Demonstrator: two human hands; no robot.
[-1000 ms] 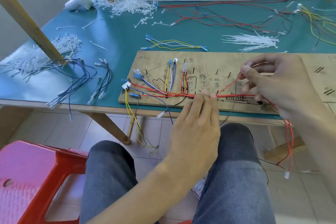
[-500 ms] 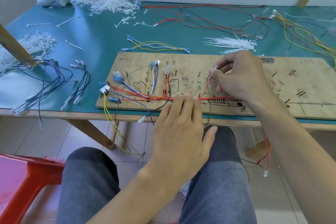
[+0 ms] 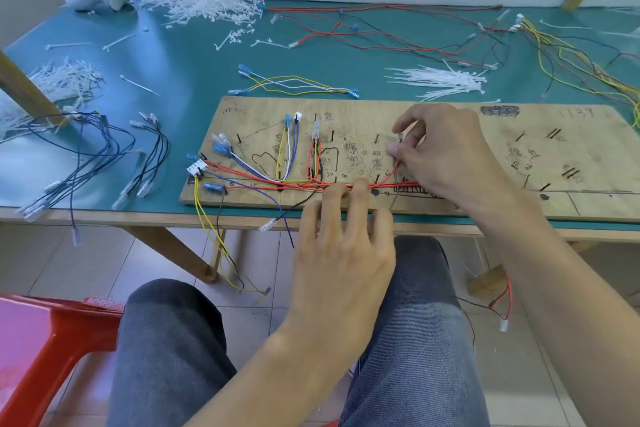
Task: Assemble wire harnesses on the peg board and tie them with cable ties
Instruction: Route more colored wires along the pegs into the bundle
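A wooden peg board [image 3: 491, 156] lies along the near edge of the teal table. Red, yellow, white and blue wires are routed round its pegs, and the red wire bundle [image 3: 263, 180] runs along its lower part. My left hand [image 3: 341, 239] presses straight fingertips on that bundle near the board's front edge. My right hand [image 3: 446, 152] pinches the end of a red wire with a small clear connector [image 3: 400, 138] just above the board's middle. A loose bunch of white cable ties [image 3: 440, 81] lies behind the board.
Red and black wires [image 3: 381, 35] sprawl at the back, yellow ones [image 3: 571, 62] at the right. Dark blue wires [image 3: 83, 156] and heaps of cut tie ends [image 3: 201, 7] lie to the left. A red stool [image 3: 45, 343] stands at my lower left; wires hang past my knees.
My right hand has carried the red wire's end leftward and down to the board's middle. My left hand stays pressed on the bundle. The view has shifted slightly.
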